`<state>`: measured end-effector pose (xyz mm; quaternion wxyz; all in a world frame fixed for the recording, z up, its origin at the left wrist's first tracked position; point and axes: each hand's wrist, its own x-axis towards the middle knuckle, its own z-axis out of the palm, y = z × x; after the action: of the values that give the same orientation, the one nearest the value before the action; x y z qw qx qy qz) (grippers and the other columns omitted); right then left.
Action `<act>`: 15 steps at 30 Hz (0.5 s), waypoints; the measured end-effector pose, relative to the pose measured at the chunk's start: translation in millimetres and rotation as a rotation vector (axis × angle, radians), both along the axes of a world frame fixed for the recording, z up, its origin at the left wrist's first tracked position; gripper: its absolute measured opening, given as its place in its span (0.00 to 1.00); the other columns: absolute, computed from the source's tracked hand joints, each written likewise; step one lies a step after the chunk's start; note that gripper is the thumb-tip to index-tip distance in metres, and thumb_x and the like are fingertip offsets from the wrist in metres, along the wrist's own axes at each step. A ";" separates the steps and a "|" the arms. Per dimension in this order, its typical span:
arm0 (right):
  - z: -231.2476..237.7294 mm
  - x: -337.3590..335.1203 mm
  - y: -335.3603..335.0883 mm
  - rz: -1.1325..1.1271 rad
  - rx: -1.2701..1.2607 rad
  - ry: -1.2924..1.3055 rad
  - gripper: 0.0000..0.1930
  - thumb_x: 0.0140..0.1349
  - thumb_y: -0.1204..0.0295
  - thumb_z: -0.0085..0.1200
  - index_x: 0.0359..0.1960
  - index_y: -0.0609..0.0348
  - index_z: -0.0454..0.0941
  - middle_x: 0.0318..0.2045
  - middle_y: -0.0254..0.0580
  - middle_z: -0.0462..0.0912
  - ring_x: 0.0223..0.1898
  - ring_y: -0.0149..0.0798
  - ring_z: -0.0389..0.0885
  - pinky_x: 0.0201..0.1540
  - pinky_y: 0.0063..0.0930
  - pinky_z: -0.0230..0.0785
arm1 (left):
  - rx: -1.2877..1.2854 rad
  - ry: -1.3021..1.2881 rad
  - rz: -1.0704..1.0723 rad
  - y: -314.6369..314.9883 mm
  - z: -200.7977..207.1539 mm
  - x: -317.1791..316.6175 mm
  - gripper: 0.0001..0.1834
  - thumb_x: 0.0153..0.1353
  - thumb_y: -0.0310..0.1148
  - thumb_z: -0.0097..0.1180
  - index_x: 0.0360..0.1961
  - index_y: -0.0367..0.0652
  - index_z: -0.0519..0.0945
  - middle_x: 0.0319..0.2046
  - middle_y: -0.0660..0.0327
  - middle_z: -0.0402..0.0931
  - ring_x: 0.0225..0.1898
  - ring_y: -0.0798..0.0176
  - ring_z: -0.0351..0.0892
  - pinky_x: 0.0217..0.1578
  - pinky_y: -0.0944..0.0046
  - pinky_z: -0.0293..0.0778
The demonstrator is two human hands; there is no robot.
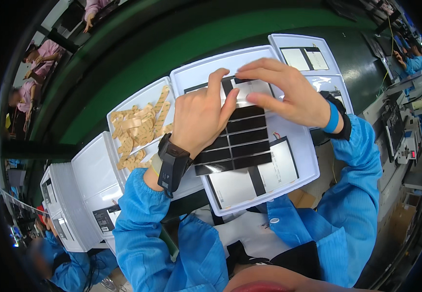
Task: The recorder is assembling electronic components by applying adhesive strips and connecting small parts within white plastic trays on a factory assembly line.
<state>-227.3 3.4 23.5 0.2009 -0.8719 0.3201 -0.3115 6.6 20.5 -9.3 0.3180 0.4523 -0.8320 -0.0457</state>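
Note:
My left hand (201, 114) lies over a sheet of black rectangular stickers (247, 125), with its index finger and thumb stretched apart. Facing it, my right hand (289, 90) has its fingers extended and parted above a flat silver pack (262, 90) with black edging, which looks like a pouch battery. Both hands' fingertips come close to each other around a small black strip (242, 79); whether they touch it I cannot tell. Below the sticker sheet, another silver battery pack (276, 165) with short coloured wires rests in the white tray (296, 131). The sheet partly covers it.
To the left, a white tray (113, 117) holds a heap of tan paper strips (135, 124). Stacked white trays (74, 204) stand farther left. Another tray (279, 41) with silver packs sits at the back right. Co-workers (40, 58) sit beyond the green bench.

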 end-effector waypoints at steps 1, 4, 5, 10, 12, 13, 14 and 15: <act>0.8 10.7 3.4 0.006 -0.002 -0.005 0.16 0.65 0.66 0.64 0.50 0.63 0.84 0.54 0.53 0.83 0.58 0.50 0.81 0.58 0.41 0.74 | -0.002 -0.005 0.006 3.6 4.5 1.7 0.23 0.69 0.42 0.61 0.58 0.40 0.73 0.17 0.57 0.78 0.19 0.50 0.81 0.22 0.54 0.74; -1.2 34.7 9.8 0.057 0.248 -0.262 0.16 0.56 0.75 0.71 0.45 0.64 0.83 0.34 0.45 0.88 0.37 0.42 0.90 0.47 0.34 0.81 | 0.137 0.164 0.077 22.8 32.3 13.6 0.26 0.66 0.40 0.66 0.61 0.42 0.72 0.25 0.59 0.80 0.26 0.57 0.83 0.31 0.61 0.77; -0.6 36.5 11.3 0.061 0.246 -0.268 0.16 0.56 0.75 0.71 0.45 0.64 0.83 0.34 0.45 0.88 0.37 0.42 0.90 0.47 0.34 0.81 | 0.171 0.193 0.069 29.2 41.4 23.3 0.31 0.60 0.34 0.73 0.61 0.42 0.72 0.29 0.60 0.83 0.33 0.63 0.85 0.41 0.65 0.79; 5.7 37.5 19.1 -0.012 -0.078 -0.218 0.17 0.56 0.72 0.72 0.46 0.61 0.83 0.35 0.46 0.88 0.39 0.40 0.89 0.46 0.33 0.80 | 0.304 0.544 0.003 61.2 59.7 65.2 0.22 0.58 0.20 0.72 0.53 0.33 0.78 0.36 0.60 0.85 0.40 0.69 0.84 0.47 0.69 0.78; 17.4 46.8 28.2 -0.051 -0.367 -0.114 0.18 0.57 0.71 0.72 0.48 0.60 0.82 0.36 0.44 0.88 0.41 0.39 0.88 0.46 0.30 0.78 | 0.225 0.484 0.036 74.9 62.4 64.5 0.20 0.57 0.22 0.73 0.49 0.34 0.80 0.36 0.60 0.86 0.39 0.68 0.85 0.45 0.69 0.78; 24.9 51.7 33.4 -0.052 -0.368 -0.116 0.18 0.57 0.71 0.72 0.48 0.60 0.82 0.36 0.44 0.88 0.41 0.39 0.88 0.46 0.30 0.78 | 0.148 0.429 0.073 79.8 63.1 63.2 0.17 0.55 0.23 0.74 0.45 0.36 0.83 0.37 0.59 0.87 0.39 0.68 0.87 0.44 0.69 0.79; 31.0 56.1 38.4 0.039 -0.199 -0.247 0.19 0.57 0.72 0.72 0.50 0.61 0.82 0.40 0.43 0.88 0.44 0.39 0.88 0.49 0.32 0.78 | 0.081 0.431 0.055 82.8 63.7 60.3 0.13 0.55 0.26 0.76 0.39 0.35 0.85 0.35 0.59 0.88 0.35 0.68 0.86 0.38 0.70 0.79; 36.3 61.1 42.1 0.133 -0.030 -0.375 0.20 0.58 0.73 0.72 0.51 0.61 0.82 0.43 0.42 0.89 0.46 0.38 0.88 0.52 0.33 0.77 | 0.079 0.430 0.053 86.3 66.6 60.1 0.13 0.55 0.26 0.76 0.39 0.35 0.85 0.35 0.59 0.88 0.35 0.68 0.86 0.38 0.70 0.79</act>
<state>-166.2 45.5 59.8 0.2639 -0.8207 0.2142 -0.4593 66.7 106.9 57.3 0.4712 0.4661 -0.7304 -0.1652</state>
